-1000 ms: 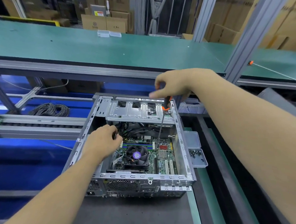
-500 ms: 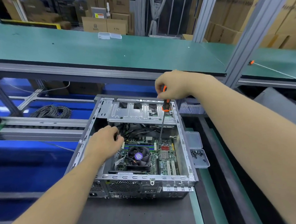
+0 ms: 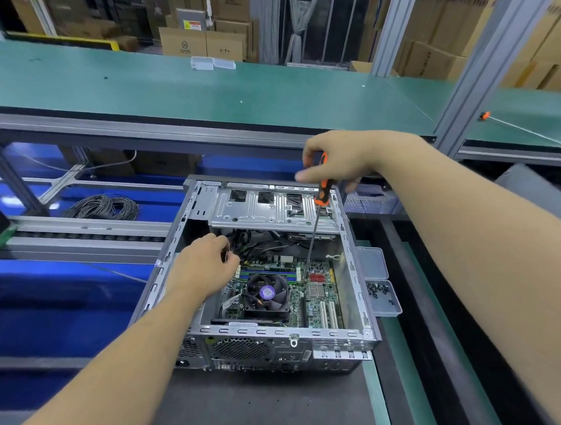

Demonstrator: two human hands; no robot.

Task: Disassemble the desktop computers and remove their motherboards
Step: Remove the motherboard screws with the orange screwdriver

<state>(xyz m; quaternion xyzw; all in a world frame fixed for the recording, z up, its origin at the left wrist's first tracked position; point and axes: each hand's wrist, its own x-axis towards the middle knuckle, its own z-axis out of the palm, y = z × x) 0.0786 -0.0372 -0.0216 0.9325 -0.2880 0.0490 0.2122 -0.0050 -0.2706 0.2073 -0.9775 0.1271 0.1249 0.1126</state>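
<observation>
Fingers (image 3: 310, 176) round orange screwdriver (image 3: 322, 190) above motherboard (image 3: 317, 292); no legible writing.

Two bare forearms enter from the lower edge, both uncovered along the whole visible length; no sleeve cuff shows. The bare left hand (image 3: 206, 263) and bare right hand (image 3: 337, 158) are ungloved. Fingers appear plain, though detail is partly blurred.

One open computer case (image 3: 356, 281), one motherboard (image 3: 317, 295), one screwdriver (image 3: 320, 195), two hands, two small trays (image 3: 372, 261).
</observation>
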